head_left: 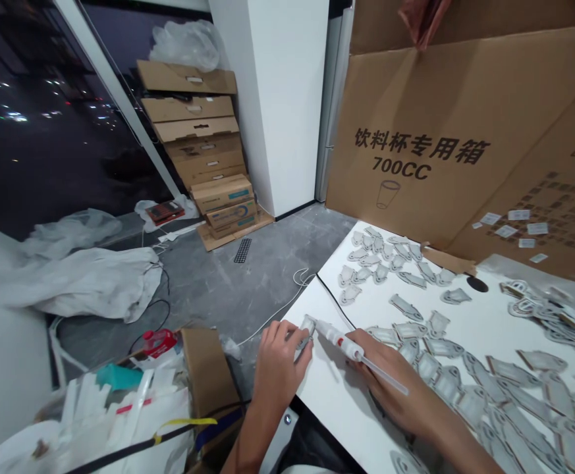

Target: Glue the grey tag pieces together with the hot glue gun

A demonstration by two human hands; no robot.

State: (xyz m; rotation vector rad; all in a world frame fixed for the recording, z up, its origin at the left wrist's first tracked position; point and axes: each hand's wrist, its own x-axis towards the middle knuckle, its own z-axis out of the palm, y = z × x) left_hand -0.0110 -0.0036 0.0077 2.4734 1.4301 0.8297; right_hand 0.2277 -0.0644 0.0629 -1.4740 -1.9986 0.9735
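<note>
My left hand (pixel 278 361) is closed, its fingertips pinching a small grey fish-shaped piece (pixel 307 326) at the left edge of the white table (pixel 334 388). In my right hand (pixel 398 388) is a white hot glue gun (pixel 339 340), its nozzle pointing left at the piece. A translucent glue stick (pixel 383 376) juts from the back of the gun. The trigger area is hidden behind my fingers. To the right of that hand lie many similar grey pieces (pixel 444 347), some overlapping.
A large cardboard box (pixel 415 105) stands along the table's far side. Flat white and grey parts (pixel 539 306) are heaped at the right. A dark cord (pixel 334 297) crosses the table edge. An open carton (pixel 208 368) of scraps sits at lower left; stacked boxes (pixel 208 145) stand beyond.
</note>
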